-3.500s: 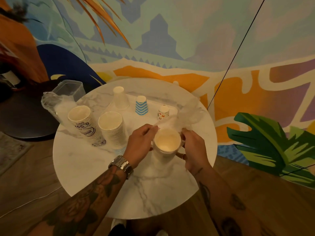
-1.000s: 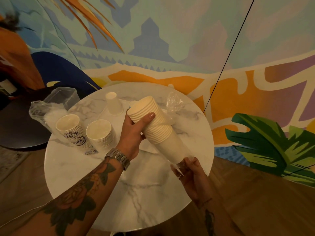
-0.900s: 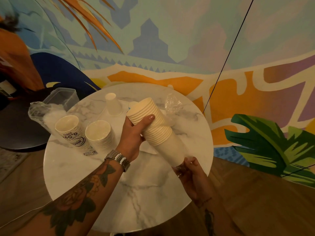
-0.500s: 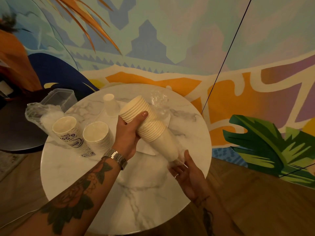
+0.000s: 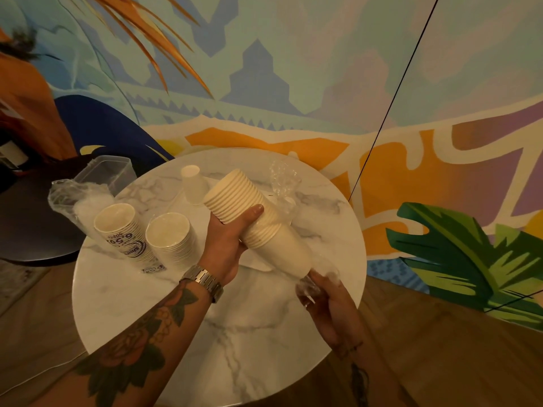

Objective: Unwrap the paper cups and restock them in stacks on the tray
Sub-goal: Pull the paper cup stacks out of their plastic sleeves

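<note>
The fingers (image 5: 253, 212) of the left hand (image 5: 226, 248) wrap around the stack of paper cups (image 5: 273, 239) near its ribbed rim end, thumb across the top, and hold it tilted in the air above the round marble worktop (image 5: 235, 333), rims pointing up and to the left. At the lower, closed end of that stack the right hand (image 5: 332, 304) pinches a bunch of clear plastic wrap (image 5: 324, 271) between curled fingers (image 5: 316, 279), just off the bottom cup. A metal watch (image 5: 205, 279) sits on the left wrist. On the worktop to the left stand two more stacks side by side, mouths up: a printed stack (image 5: 123, 233) and, touching or just beside it, a plain stack (image 5: 173, 239); both look film-covered. Behind the held stack a single white cup (image 5: 192, 183) stands upside down, and crumpled clear film (image 5: 283, 177) lies near the worktop's far edge. A clear plastic container (image 5: 108, 171) sits at the far-left edge, beside a dark round table (image 5: 26, 224).
</note>
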`<action>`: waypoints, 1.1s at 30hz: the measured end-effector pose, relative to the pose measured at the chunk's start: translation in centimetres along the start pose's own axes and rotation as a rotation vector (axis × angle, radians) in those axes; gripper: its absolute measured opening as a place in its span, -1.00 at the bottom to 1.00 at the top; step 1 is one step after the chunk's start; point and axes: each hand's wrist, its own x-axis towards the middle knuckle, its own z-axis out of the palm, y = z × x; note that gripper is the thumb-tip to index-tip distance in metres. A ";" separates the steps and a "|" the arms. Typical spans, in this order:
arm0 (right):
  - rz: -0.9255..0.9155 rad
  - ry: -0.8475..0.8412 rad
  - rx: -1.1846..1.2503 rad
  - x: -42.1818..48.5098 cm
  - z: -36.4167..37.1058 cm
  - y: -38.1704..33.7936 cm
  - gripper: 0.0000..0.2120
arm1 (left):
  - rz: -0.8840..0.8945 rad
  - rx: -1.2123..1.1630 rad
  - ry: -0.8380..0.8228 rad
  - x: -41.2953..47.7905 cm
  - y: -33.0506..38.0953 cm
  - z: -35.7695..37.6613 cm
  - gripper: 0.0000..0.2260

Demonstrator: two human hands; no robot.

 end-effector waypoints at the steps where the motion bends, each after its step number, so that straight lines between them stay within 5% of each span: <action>1: -0.001 -0.025 0.019 -0.1 0.0 -0.1 -0.89 | -0.006 0.015 -0.005 0.0 -0.1 0.0 -0.24; 15: -0.001 -0.021 0.025 -0.2 -1.4 0.1 -0.66 | -0.090 0.120 -0.097 -1.3 -1.1 0.2 -0.31; 19: 0.039 -0.025 0.005 0.2 -2.2 0.7 -0.91 | -0.075 0.201 -0.137 -1.5 -1.2 0.1 -0.26; 22: 0.067 -0.071 -0.140 0.0 -1.9 0.5 -0.38 | -0.045 0.281 -0.136 -1.4 -1.7 -0.1 -0.18; 23: 0.049 -0.086 -0.187 -0.1 -1.8 0.4 -0.34 | -0.031 0.305 -0.140 -1.4 -1.8 -0.1 -0.16; 27: -0.022 -0.177 -0.362 -0.9 -1.6 0.0 -0.54 | 0.062 0.434 -0.155 -1.3 -2.1 -0.3 -0.15; 33: -0.101 0.009 -0.667 -0.7 -2.5 -1.0 -0.78 | 0.275 0.658 -0.095 -1.0 -1.5 0.0 -0.11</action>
